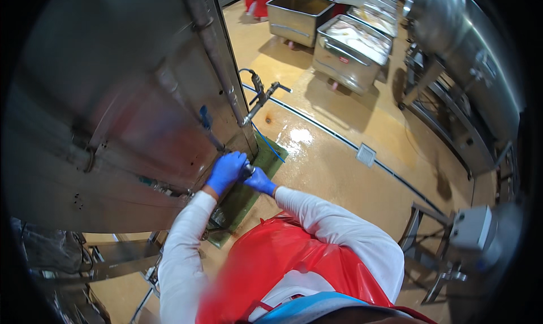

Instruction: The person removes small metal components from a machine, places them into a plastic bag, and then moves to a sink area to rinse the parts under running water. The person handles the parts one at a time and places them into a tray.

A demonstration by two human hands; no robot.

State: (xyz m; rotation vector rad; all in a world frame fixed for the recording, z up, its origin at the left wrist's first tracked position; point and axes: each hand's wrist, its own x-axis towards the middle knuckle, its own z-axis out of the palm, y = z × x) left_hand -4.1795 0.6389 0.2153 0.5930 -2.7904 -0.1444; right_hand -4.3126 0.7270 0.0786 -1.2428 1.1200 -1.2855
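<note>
Head view: where is the thing being handled?

It's a small, dark, shiny metal piece (249,169), between the two gloved hands, above a green board (242,205) at the foot of a big steel wall (141,115).

And how do the hands stand?

The right hand (260,181) is closed around the piece, from the near side. The left hand (226,171) has its fingers curled right beside it; its palm is turned away, so I cannot tell whether it grips too.

How would that piece handle?

Most of it is covered, so this is only a judgement: stiff, hard to damage, rather weighty for its size. The floor (322,180) shines wet nearby, so a smooth glove could slip on it. I'd take hold around the body, with the fingers well wrapped.

Any brands or writing?

None I can read. A small red label (344,59) sits on the front of a steel cart (353,74), but it's too small to make out. On the piece itself, I see no marking.
</note>
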